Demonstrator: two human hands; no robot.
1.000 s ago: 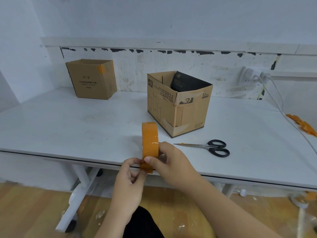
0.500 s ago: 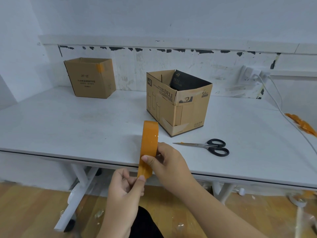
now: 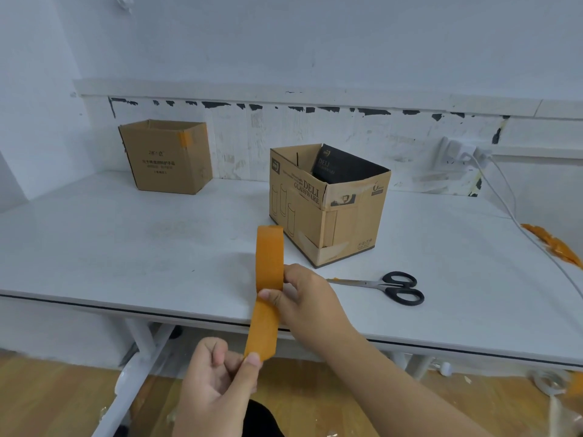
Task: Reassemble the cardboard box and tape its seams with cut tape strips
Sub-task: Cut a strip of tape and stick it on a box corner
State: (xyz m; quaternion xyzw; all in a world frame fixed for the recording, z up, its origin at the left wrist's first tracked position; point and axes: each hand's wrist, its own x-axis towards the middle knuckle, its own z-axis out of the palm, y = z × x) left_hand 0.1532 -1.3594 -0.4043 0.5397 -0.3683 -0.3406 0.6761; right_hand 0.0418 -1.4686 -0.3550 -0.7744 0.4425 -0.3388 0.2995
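Note:
An orange tape roll (image 3: pixel 269 257) stands on edge above the table's front edge, gripped by my right hand (image 3: pixel 307 302). A strip of tape (image 3: pixel 262 331) hangs down from the roll, and my left hand (image 3: pixel 217 378) pinches its free end between thumb and fingers, below the table edge. The open cardboard box (image 3: pixel 328 205) printed "DELI GLASSWARE" stands on the table just behind the roll, with a dark flap inside. Black-handled scissors (image 3: pixel 389 287) lie flat on the table to the right of my right hand.
A second open cardboard box (image 3: pixel 165 156) with an orange tape patch stands at the back left by the wall. Crumpled orange tape scraps (image 3: pixel 555 244) lie at the right edge. A white cable (image 3: pixel 517 216) runs from a wall socket across the white table (image 3: pixel 126 247).
My left hand has pulled the tape end down and away from the roll, so a longer strip is now peeled off. My right hand has kept the roll in place.

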